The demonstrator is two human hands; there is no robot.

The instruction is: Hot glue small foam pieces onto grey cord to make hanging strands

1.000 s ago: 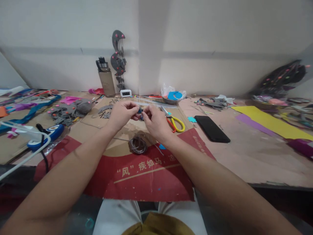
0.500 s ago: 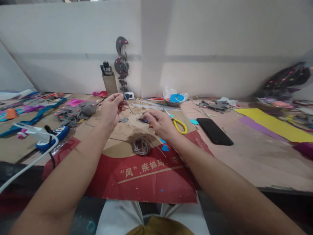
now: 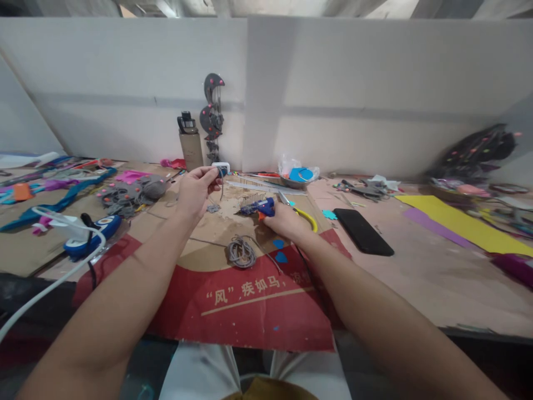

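Raised over the work board, my left hand (image 3: 197,189) pinches a grey cord (image 3: 221,186) whose loose end dangles from the fingertips. A small dark blue bit shows by those fingertips, too small to name. My right hand (image 3: 283,219) is closed around the handle of a blue hot glue gun (image 3: 266,207) with an orange trigger; its nozzle points left, beside a small wire stand. Nearer to me lies a coil of grey cord (image 3: 241,253), with two blue paper hearts (image 3: 281,257) at its right. Yellow-handled scissors (image 3: 307,218) lie just beyond my right wrist.
A black phone (image 3: 363,231) lies right of the red-printed cardboard (image 3: 250,311). At left are a blue power strip (image 3: 92,236) with a white cable and a grey yarn bundle (image 3: 133,194). A bottle (image 3: 190,144) stands by the wall; yellow sheets (image 3: 466,216) lie far right.
My right hand has drawn back a little to the right, so the glue gun shows clearly in its grip. My left hand still holds the cord. The camera has tilted slightly upward.
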